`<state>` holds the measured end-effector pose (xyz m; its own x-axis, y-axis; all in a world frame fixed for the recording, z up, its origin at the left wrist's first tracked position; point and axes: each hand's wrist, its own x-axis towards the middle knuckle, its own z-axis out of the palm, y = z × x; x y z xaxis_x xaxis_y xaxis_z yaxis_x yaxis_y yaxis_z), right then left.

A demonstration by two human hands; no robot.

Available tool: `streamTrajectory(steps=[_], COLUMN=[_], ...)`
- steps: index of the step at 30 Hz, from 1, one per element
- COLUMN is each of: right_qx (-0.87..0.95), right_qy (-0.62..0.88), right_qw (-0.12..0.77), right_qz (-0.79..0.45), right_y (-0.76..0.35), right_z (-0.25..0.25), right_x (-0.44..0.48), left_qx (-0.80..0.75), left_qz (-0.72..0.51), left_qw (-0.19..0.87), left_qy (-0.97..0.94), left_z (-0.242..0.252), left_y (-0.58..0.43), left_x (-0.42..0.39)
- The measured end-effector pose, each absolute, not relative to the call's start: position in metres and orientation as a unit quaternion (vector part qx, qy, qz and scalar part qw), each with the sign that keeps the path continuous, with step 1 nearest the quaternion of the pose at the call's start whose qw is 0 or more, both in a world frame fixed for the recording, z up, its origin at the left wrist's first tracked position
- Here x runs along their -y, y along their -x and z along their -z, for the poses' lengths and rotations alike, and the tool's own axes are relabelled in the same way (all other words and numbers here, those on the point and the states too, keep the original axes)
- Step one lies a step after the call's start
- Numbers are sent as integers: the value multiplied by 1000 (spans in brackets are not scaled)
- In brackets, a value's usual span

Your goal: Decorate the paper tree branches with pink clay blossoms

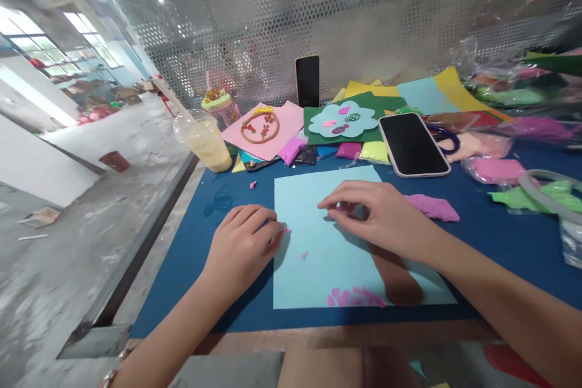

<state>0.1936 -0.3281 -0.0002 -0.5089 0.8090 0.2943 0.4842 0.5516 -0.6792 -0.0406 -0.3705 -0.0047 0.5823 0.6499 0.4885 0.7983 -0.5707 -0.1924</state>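
Note:
My left hand (248,236) rests at the left edge of a light blue sheet of paper (297,282). Its fingers are curled, and a tiny bit of pink clay (286,230) shows at the thumb and fingertip. Over the upper right of the sheet, my right hand (382,212) hovers with thumb and fingers apart, and no object shows between them. Small pink clay pieces (354,297) lie clustered along the sheet's bottom edge. One loose pale pink clay piece (304,255) sits left of centre. A flattened lump of pink clay (434,207) lies right of the sheet, partly behind my right hand.
Along the back are a drink cup (207,142), a pink card (282,118), a green card with a cloud shape (313,133), clay packets (375,153), a white-edged phone (416,145) and an upright phone (308,80). Bagged clay (495,170) and a tape roll (545,197) lie right.

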Motion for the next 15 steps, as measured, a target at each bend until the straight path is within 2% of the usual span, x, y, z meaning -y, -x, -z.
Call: streamTrajectory(steps=[4,15], right_qx=[831,835], right_qy=[392,385], right_qw=[298,299], right_qz=[-260,-256], right_y=[-195,-197], right_z=[1,4], right_x=[329,331], left_qx=[415,414], left_qz=[212,184], left_qw=[191,205], left_qy=[864,868], left_z=[3,9], left_y=[29,14], left_x=[386,405])
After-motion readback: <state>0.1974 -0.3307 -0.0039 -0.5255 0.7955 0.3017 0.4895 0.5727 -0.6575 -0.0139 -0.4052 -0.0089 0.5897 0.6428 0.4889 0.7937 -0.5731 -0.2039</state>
